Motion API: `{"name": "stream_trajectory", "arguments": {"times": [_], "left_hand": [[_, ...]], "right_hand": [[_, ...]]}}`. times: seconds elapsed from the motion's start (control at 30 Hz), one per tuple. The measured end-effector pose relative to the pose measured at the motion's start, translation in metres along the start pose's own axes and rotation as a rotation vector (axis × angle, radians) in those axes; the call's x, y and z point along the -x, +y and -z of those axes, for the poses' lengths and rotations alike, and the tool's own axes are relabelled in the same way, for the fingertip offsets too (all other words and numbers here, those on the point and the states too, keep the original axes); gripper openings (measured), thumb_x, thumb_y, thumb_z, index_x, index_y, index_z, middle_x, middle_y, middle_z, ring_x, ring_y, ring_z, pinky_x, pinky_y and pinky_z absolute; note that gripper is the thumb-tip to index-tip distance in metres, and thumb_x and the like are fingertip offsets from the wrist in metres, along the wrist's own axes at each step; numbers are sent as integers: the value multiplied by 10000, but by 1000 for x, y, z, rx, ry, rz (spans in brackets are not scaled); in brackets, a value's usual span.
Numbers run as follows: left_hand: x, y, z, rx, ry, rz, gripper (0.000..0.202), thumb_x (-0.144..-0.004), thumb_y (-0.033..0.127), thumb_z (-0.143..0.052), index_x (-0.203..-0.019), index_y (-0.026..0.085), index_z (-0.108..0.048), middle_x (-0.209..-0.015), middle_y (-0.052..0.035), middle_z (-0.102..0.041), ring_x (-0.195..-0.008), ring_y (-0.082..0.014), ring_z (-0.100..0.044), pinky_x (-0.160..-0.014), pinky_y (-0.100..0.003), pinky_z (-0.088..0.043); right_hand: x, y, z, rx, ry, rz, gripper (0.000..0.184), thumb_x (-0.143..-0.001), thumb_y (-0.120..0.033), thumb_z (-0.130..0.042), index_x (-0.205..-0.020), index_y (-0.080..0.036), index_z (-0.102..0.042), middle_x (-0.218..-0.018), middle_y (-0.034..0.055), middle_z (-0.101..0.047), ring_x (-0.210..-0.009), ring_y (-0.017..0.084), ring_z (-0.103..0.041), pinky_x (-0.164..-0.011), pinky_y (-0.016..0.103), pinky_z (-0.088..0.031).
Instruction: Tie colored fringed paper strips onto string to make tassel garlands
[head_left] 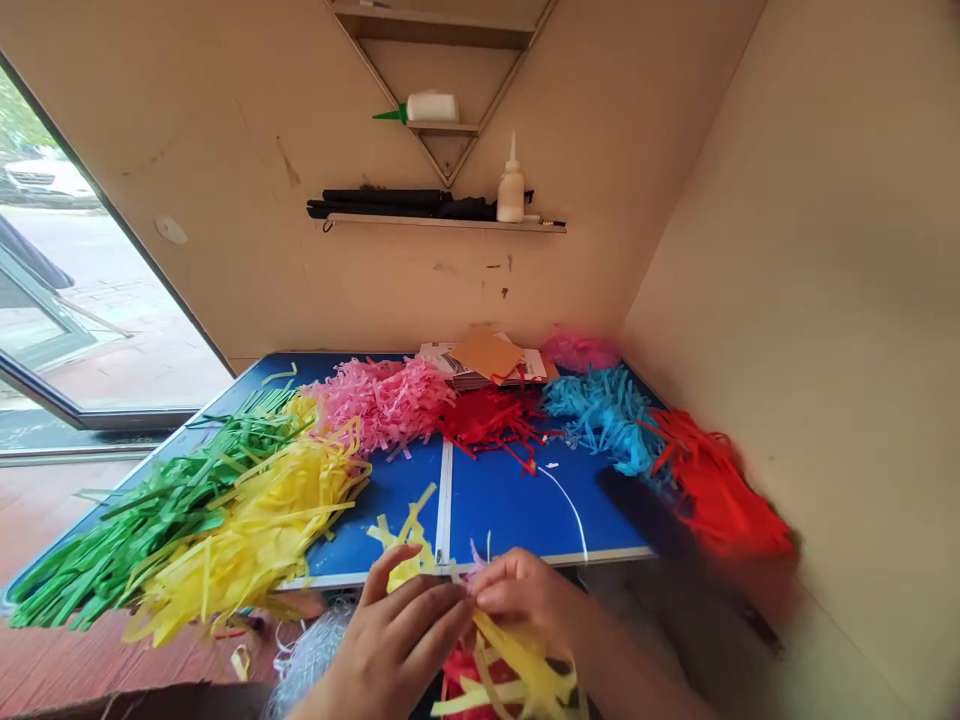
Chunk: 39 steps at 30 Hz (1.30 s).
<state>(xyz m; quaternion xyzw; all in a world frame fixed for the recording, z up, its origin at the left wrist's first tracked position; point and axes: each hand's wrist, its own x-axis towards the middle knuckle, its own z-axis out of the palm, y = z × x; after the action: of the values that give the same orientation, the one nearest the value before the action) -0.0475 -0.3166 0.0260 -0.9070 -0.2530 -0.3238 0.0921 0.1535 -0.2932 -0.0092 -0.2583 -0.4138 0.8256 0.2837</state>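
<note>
"Hands first. What's listed?"

"Left hand [397,632]: fingers curled, pressed against the right hand [525,592]; whether it grips anything, I can't tell. Right hand: fingertips pinching a bunch of yellow paper strips [510,665], held just past the near edge of a blue folding table [525,505]."

"Below them?"

"Red paper strips [469,680], with silver strands [307,640] to the left."

"Stock so far?"

"Six loose heaps, none tied that I can see: green strips [150,510], yellow strips [255,510], pink strips [382,400], dark red strips [487,420], light blue strips [607,420], orange-red strips [712,485]."

"Open room?"

"Bare blue tabletop between the heaps and the hands, either side of the white centre seam [446,500]. A wall [825,300] closes the right side, beside the orange-red heap."
</note>
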Motion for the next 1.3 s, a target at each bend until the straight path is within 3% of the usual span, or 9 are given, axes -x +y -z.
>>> {"name": "stream_trajectory", "arguments": {"times": [0.23,0.47,0.7,0.77,0.87,0.97,1.07,1.17,1.3], "left_hand": [[-1,6,-13,73,73,136,224,-894,151,-546,-1051,285,-632,-860,27,-746,-817,-147,-678,-1072,-435,-391],[1,33,-39,338,283,560,112,-896,204,-557,-877,241,-661,-810,-25,-692,-749,-144,-671,-715,-256,-578],[9,40,-42,654,213,708,107,-857,253,-622,-897,238,-721,-881,-49,-711,-802,-163,-685,-708,-220,-569],[13,34,-39,710,213,767,75,-814,275,-676,-827,233,-736,-846,-47,-716,-786,-166,-683,-708,-207,-558],[18,26,-28,865,375,1037,153,-767,370,-719,-807,223,-728,-904,-57,-718,-845,-185,-668,-720,-210,-545],[18,21,-18,1254,457,1368,290,-724,472,-738,-813,205,-665,-809,-35,-669,-714,-167,-622,-619,-239,-534],[16,20,-20,1419,412,1466,360,-688,509,-763,-786,199,-607,-614,42,-507,-529,-90,-465,-496,-189,-443],[18,17,-36,1296,350,1411,422,-671,571,-753,-810,202,-602,-586,68,-435,-502,-69,-392,-457,-158,-372],[26,12,-54,1005,210,1231,380,-752,564,-674,-753,188,-613,-596,38,-512,-527,-91,-454,-476,-172,-393]], "right_hand": [[1,23,-1,-146,50,70,328,-590,-356,-859,-633,-86,-677,-566,23,-619,-439,50,-455,-461,184,-311],[3,36,-12,-239,322,272,352,-628,-389,-855,-707,-161,-599,-522,-45,-583,-376,61,-464,-396,172,-298],[7,35,-18,-40,356,435,303,-643,-375,-837,-646,-179,-606,-585,-43,-559,-493,75,-471,-498,195,-369],[4,22,0,243,436,452,255,-696,-400,-787,-658,-193,-644,-650,-19,-597,-562,109,-523,-543,219,-416],[-8,-18,56,903,835,306,173,-862,-344,-598,-831,-215,-709,-769,16,-674,-686,155,-616,-642,253,-486],[-24,-63,125,1066,1039,250,202,-854,-147,-543,-926,-184,-728,-1035,90,-687,-987,208,-621,-872,312,-461],[-36,-91,170,1167,1061,175,209,-777,-57,-589,-850,-172,-748,-994,96,-705,-985,219,-635,-904,320,-441],[-39,-98,178,1227,1039,135,188,-772,-46,-601,-794,-163,-746,-952,93,-717,-945,205,-650,-876,293,-447],[-29,-73,137,1237,953,186,165,-828,-105,-591,-858,-179,-736,-980,73,-719,-967,188,-646,-880,283,-454]]}}
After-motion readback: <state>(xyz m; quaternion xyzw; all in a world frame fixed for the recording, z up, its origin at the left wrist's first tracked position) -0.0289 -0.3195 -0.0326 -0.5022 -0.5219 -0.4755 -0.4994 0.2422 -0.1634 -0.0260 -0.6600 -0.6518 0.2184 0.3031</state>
